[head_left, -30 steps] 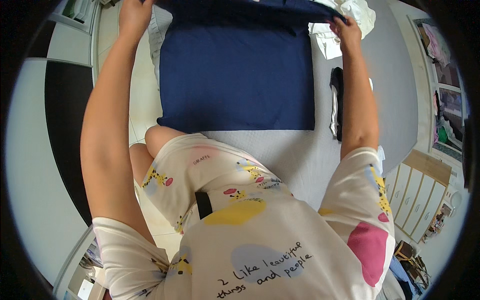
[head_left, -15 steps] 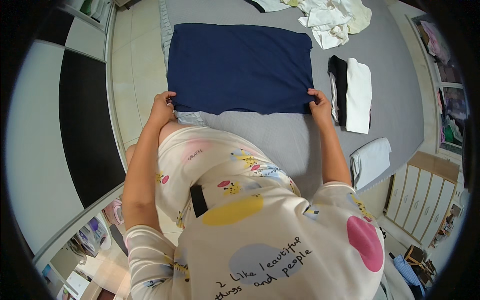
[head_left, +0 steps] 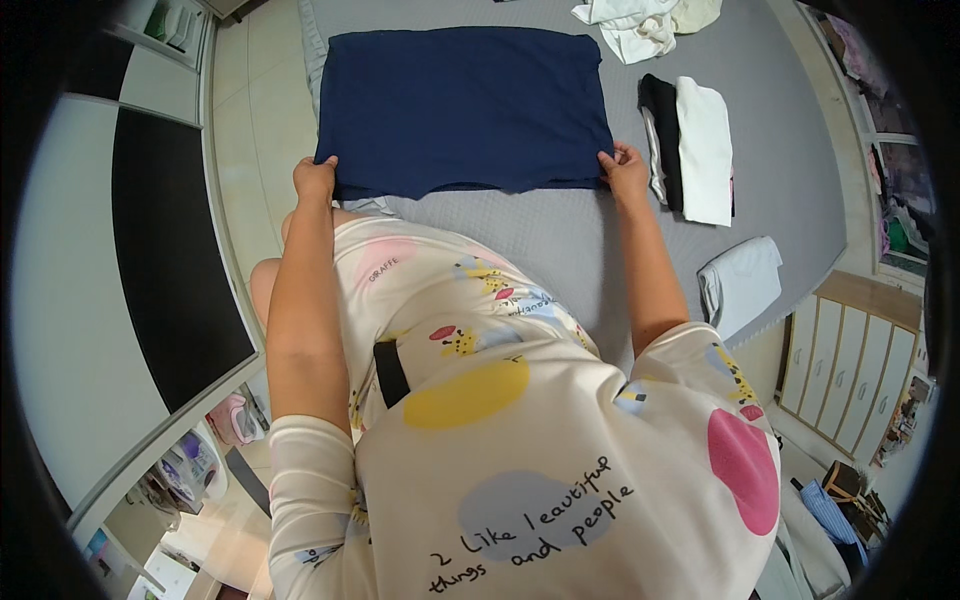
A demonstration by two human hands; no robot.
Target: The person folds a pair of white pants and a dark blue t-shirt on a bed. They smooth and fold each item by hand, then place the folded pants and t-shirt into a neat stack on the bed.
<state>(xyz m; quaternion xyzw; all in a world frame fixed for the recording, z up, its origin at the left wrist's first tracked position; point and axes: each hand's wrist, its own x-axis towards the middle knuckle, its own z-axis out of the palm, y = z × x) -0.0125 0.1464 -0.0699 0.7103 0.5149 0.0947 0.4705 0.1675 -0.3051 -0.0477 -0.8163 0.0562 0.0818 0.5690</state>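
A dark navy piece of clothing (head_left: 465, 110), folded into a wide rectangle, lies flat on the grey bedspread (head_left: 530, 240). My left hand (head_left: 316, 178) pinches its near left edge, thumb on top. At the opposite side, my right hand (head_left: 624, 168) has its fingers closed on the near right edge. The near hem hangs a little unevenly between the two hands. What kind of garment it is cannot be told from its folded shape.
Folded black (head_left: 662, 140) and white clothes (head_left: 705, 150) lie to the right, with a pale blue folded garment (head_left: 740, 285) nearer me. Crumpled white clothes (head_left: 640, 25) lie at the far right. A sliding-door wardrobe (head_left: 160, 260) stands left; a drawer cabinet (head_left: 848, 370) stands right.
The view has shifted, so everything sits higher in it. My left hand's grip on the navy garment has moved slightly up its left edge; the right hand still holds its corner.
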